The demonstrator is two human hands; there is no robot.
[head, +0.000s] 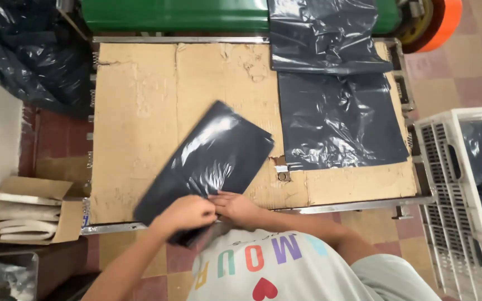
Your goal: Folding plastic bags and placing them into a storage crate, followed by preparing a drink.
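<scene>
A folded stack of dark glossy plastic bags (210,159) lies slanted on the cardboard-covered table (140,111), its near end hanging over the front edge. My left hand (184,214) grips that near end of the stack. My right hand (235,207) pinches the same end just beside it, fingers closed on the plastic. Both hands meet at the table's front rail, above my light printed shirt.
A flat sheet of dark plastic bags (338,120) runs down from a green machine (174,14) at the back right. A white slotted crate (464,189) holding dark bags stands to the right. A cardboard box (26,214) with pale folded items sits at the left.
</scene>
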